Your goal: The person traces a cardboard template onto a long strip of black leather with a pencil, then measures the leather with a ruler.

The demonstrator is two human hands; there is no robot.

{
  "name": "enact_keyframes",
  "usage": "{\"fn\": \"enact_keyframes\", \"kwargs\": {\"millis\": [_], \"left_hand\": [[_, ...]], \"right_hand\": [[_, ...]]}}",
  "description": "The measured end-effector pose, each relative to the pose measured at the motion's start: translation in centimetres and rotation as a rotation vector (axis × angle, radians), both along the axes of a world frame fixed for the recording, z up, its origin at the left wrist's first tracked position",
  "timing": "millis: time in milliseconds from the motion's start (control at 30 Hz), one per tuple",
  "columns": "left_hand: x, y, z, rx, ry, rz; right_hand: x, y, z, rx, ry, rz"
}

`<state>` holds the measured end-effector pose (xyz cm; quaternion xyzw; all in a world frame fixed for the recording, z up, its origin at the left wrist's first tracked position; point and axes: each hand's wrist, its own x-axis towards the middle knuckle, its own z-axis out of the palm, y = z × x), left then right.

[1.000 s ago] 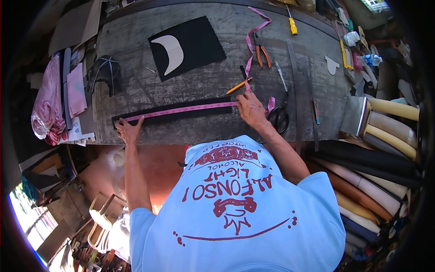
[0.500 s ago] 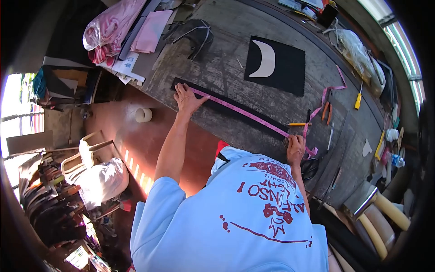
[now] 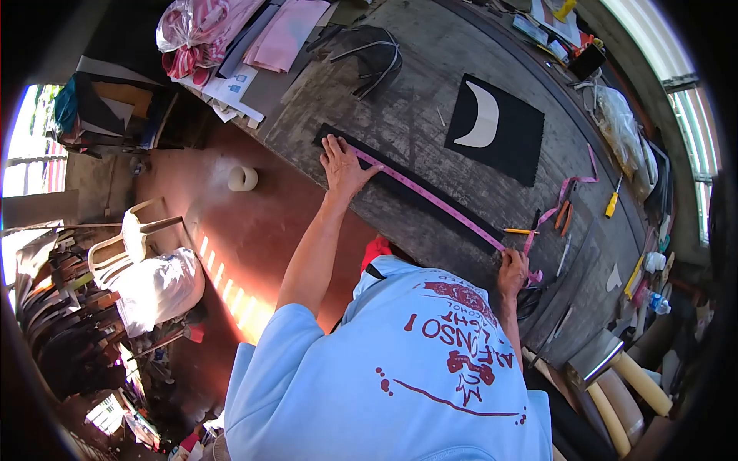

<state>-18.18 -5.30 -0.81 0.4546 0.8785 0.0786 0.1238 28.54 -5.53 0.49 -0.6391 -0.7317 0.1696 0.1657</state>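
A pink measuring tape (image 3: 430, 198) lies stretched along a long black strip (image 3: 330, 135) on the worktable. My left hand (image 3: 346, 167) presses down near the strip's far left end, fingers spread, with the thumb on the tape. At the other end my right hand (image 3: 513, 270) has its fingers closed on the tape, close to the strip's right end. A yellow pencil (image 3: 520, 231) rests just beyond that hand. The loose length of tape curls away to the right. Farther back, a white crescent-shaped piece (image 3: 484, 119) sits on a square black sheet (image 3: 523, 131).
Pliers with orange handles (image 3: 564, 218) and a yellow-handled screwdriver (image 3: 613, 201) lie on the right of the worktable (image 3: 384, 107). A dark curved piece (image 3: 373, 58) and folded pink material (image 3: 286, 34) are at the back left. A roll of tape (image 3: 243, 179) stands on the red floor.
The view has shifted, so the table things appear farther right and the back-right corner shows more. Both hands keep their places along the measuring tape and strip.
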Motion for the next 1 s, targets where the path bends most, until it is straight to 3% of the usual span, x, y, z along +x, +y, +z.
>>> {"fn": "enact_keyframes", "kwargs": {"millis": [167,300,467,567,667,767,833,1000], "left_hand": [[-0.1,-0.4,-0.5,0.029,0.030,-0.004],[0.1,-0.1,0.1,0.022,-0.028,-0.013],[2.1,-0.5,-0.2,0.138,0.254,-0.090],[6.2,-0.6,0.4,0.313,0.261,-0.359],[14.3,-0.2,2.1,0.466,-0.184,-0.772],[21.6,-0.4,1.3,0.284,-0.287,-1.105],[24.9,-0.5,1.1,0.196,-0.201,-1.247],[26.7,-1.0,1.0,0.063,-0.123,-1.226]], "right_hand": [[-0.3,-2.0,-1.8,0.169,-0.021,-0.044],[-0.5,-3.7,-1.8,0.164,-0.095,-0.039],[-0.3,-3.9,-1.7,0.177,-0.130,-0.031],[-0.2,-3.7,-1.3,0.159,-0.092,-0.035],[0.0,-3.5,-0.8,0.169,-0.093,-0.017],[0.3,-3.2,-0.6,0.169,-0.086,0.009],[0.6,-2.9,-0.8,0.161,-0.079,0.043],[3.5,-1.4,0.4,0.209,0.034,0.043]]}}
